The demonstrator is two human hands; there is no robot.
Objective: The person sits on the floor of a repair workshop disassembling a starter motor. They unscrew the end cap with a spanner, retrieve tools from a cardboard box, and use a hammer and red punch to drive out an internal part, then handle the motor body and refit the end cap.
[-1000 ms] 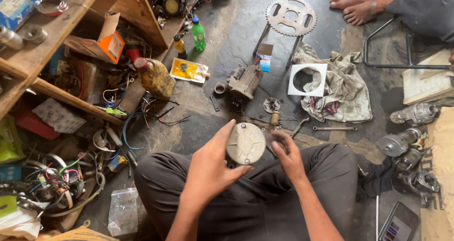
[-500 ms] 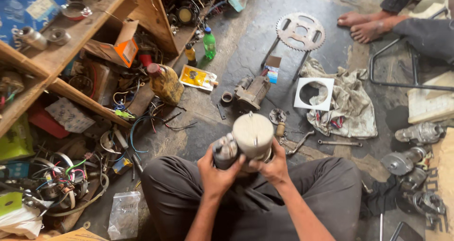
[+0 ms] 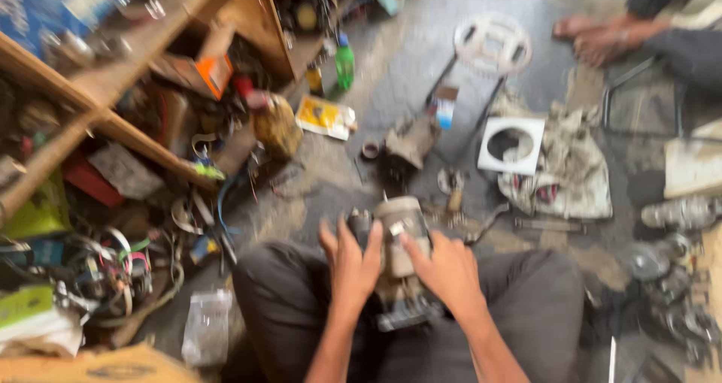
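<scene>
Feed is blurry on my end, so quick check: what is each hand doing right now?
Left hand: closed on the left side of the pale cylindrical metal motor part.
Right hand: closed on the same part's right side, fingers over its top.

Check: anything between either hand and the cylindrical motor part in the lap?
Nothing visible. The left hand and right hand both already grip the pale cylindrical motor part from either side, fingers on its body. The frame is blurred, so small obstructions cannot be ruled out.
</scene>
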